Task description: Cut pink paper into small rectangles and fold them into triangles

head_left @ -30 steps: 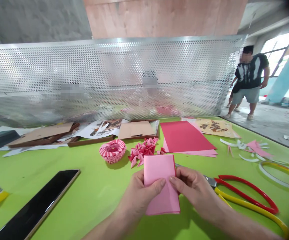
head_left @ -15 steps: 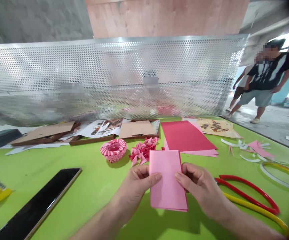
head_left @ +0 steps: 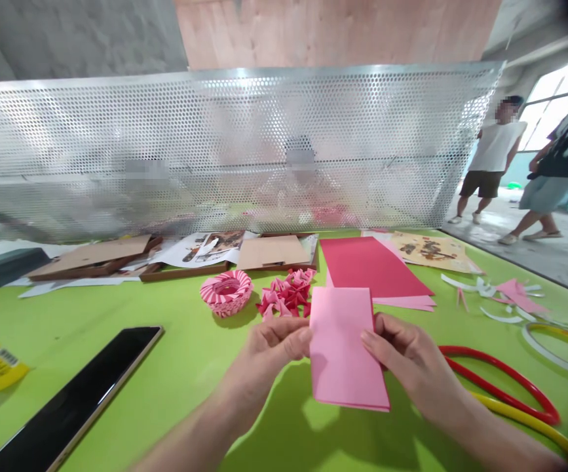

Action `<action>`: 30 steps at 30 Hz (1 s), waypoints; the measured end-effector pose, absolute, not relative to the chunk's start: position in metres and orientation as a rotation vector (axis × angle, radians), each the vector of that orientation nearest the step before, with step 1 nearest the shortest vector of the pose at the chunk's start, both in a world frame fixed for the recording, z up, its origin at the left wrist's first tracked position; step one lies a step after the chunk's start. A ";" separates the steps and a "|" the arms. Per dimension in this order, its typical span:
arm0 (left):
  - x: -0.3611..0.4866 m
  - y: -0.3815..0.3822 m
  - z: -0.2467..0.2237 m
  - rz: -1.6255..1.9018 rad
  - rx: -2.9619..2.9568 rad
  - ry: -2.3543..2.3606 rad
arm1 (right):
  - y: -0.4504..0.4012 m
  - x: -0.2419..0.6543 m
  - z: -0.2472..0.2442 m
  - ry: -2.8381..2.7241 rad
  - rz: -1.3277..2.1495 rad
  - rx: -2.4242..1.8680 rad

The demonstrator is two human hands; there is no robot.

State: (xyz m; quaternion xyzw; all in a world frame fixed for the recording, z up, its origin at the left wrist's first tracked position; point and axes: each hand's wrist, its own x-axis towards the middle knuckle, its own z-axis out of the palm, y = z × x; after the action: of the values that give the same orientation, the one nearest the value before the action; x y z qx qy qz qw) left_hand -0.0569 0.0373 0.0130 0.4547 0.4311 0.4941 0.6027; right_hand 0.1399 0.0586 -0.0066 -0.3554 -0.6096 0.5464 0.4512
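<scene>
The thumb of the left hand [head_left: 271, 347] has been drawn back from the face of the folded pink paper [head_left: 345, 357] to its left edge; the main support is apparently provided by the right hand [head_left: 411, 351]. The right edge is pinched between right thumb and fingers. The left fingers are curled, nearly closed, at the opposite edge; whether that edge is gripped cannot be told. The paper is held above the table [head_left: 185, 373], between the hands.
</scene>
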 end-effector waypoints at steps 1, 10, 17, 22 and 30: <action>-0.056 0.037 0.012 1.103 1.056 0.978 | 0.057 0.139 -0.007 -1.529 1.370 -0.872; -0.050 0.034 0.011 1.121 0.981 0.942 | 0.051 0.135 -0.005 -1.591 1.322 -0.888; -0.040 0.032 0.011 1.147 0.846 0.963 | 0.050 0.132 -0.005 -1.502 1.297 -0.856; -0.043 0.033 0.009 1.172 0.846 0.953 | 0.048 0.128 -0.002 -1.486 1.380 -0.793; -0.044 0.035 0.009 1.157 0.815 0.989 | 0.050 0.125 -0.005 -1.388 1.539 -0.703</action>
State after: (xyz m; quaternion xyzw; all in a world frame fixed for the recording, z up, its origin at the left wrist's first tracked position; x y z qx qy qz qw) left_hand -0.0444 0.0354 0.0093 0.3589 0.4351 0.5093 0.6500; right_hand 0.1246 0.0498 -0.0047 -0.2854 -0.5634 0.6249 0.4589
